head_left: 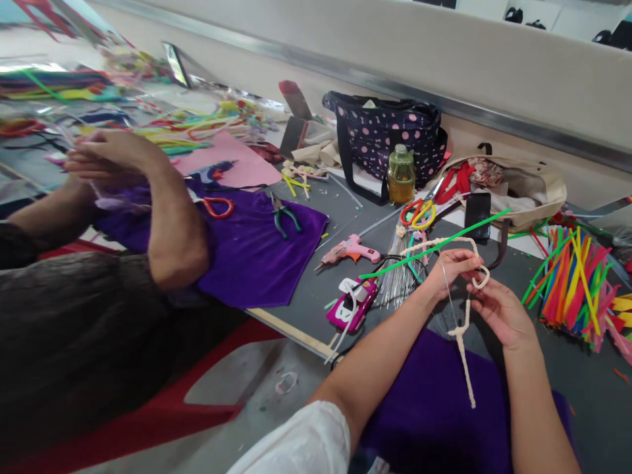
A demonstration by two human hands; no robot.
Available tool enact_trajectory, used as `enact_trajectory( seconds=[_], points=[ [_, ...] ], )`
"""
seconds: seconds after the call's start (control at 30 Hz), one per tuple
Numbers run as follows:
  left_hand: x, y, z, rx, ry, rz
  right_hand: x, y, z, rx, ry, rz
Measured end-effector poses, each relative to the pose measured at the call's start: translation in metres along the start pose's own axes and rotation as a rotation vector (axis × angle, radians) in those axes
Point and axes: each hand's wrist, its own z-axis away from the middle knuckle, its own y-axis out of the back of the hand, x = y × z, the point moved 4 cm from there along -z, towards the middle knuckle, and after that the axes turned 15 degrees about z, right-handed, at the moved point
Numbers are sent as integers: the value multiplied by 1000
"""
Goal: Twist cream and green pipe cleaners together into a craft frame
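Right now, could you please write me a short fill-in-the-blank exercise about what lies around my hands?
1. The left hand and right hand hold cream fuzzy stems.
The cloth between the forearms is ____.
2. The glue gun is mostly ____.
3. The scissors have one orange loop and one ____ loop.

Missing words: purple; pink; yellow.

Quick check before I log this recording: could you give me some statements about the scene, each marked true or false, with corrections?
1. The wearer's left hand holds a cream fuzzy stem, the right hand close beside it. True.
2. The right hand holds a glue gun. False: the pink glue gun lies on the table.
3. The pliers lie on purple cloth. True.
4. The bottle stands behind the dotted bag. False: the bottle is in front of the dotted bag.
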Motion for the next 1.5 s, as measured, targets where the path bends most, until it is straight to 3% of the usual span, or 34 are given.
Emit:
enact_trajectory(
  seconds=[0.17, 0.4, 0.57, 1.13, 1.37, 1.5],
  points=[
    [0, -7, 1, -66, -17, 31, 5, 12, -9, 231, 105, -16],
    [-4, -13, 4, -132, 76, 69, 11, 22, -14, 434, 175, -75],
    [-3, -16, 5, -166, 56, 54, 7, 33, -15, 543, 227, -122],
    [-7, -21, 8, -285, 110, -18, 0, 51, -15, 659, 413, -123],
    [-10, -17, 5, -214, 96, -8, -16, 65, -7, 754, 516, -115],
    [-10, -13, 2, -146, 54, 50, -24, 60, 0, 649, 501, -137]
  ],
)
